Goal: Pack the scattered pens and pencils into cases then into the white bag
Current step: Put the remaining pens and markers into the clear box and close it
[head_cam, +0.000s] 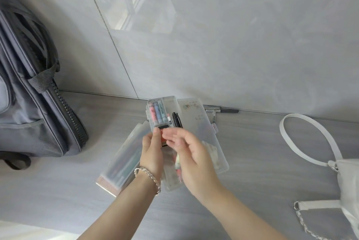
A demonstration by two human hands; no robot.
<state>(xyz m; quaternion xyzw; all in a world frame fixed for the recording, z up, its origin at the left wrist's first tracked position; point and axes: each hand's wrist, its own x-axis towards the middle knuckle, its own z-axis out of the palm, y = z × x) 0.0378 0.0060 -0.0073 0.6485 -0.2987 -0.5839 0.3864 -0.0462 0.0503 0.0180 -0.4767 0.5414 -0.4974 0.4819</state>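
A clear, rectangular plastic pencil case (168, 104) is seen lying open near the middle of the grey tabletop (252, 162), its far end close to the wall. In its far left compartment pink, blue and teal pastel markers (157, 113) are packed side by side, and black pens (176, 121) are laid just to their right. The case's clear hinged lid (204, 132) is spread flat to the right. The left rim of the case is gripped by the left hand (152, 150), with the thumb pressed on top; a silver chain bracelet (149, 176) is worn on that wrist. The right hand (191, 155) is held over the near half of the case, blurred, its fingers loosely spread and relaxed. A second frosted plastic case (122, 158), closed and filled with pens, is set just left of the first. Two loose pens (221, 111) are left along the wall. The white bag (348, 181) is placed at the right edge, well apart, and a grey zipped backpack (29, 94) at the left.
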